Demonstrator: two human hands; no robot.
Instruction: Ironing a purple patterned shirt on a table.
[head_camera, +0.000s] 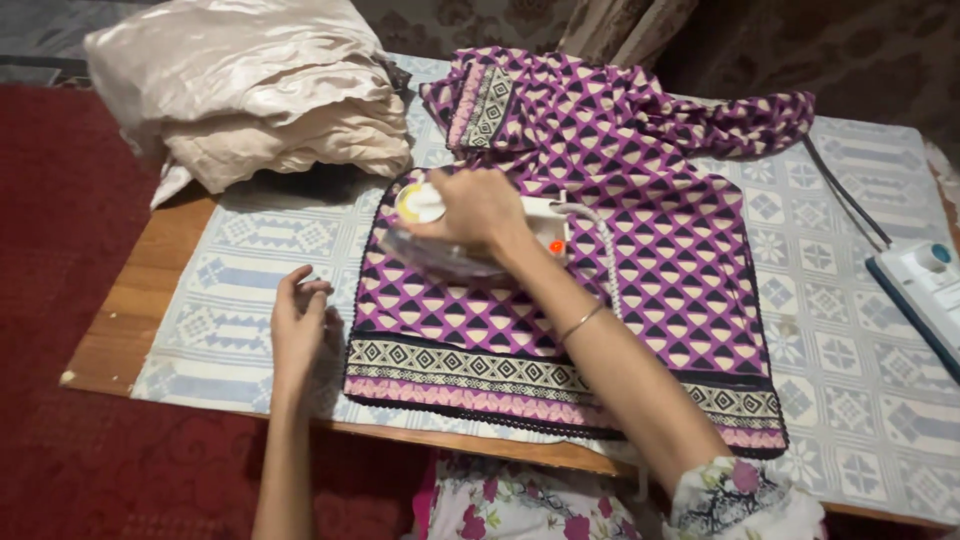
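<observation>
Right hand is wrapped tight around the iron, nose pointing to nine o'clock on the purple garment. Left hand, fingers loosely curled, rests at seven o'clock from it, just beside the hem.

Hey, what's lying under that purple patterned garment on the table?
The purple patterned garment lies spread on a pale blue-and-white patterned cloth that covers the wooden table. The cloth shows all around it; the part directly beneath is hidden. On top, the right hand holds an iron.
</observation>
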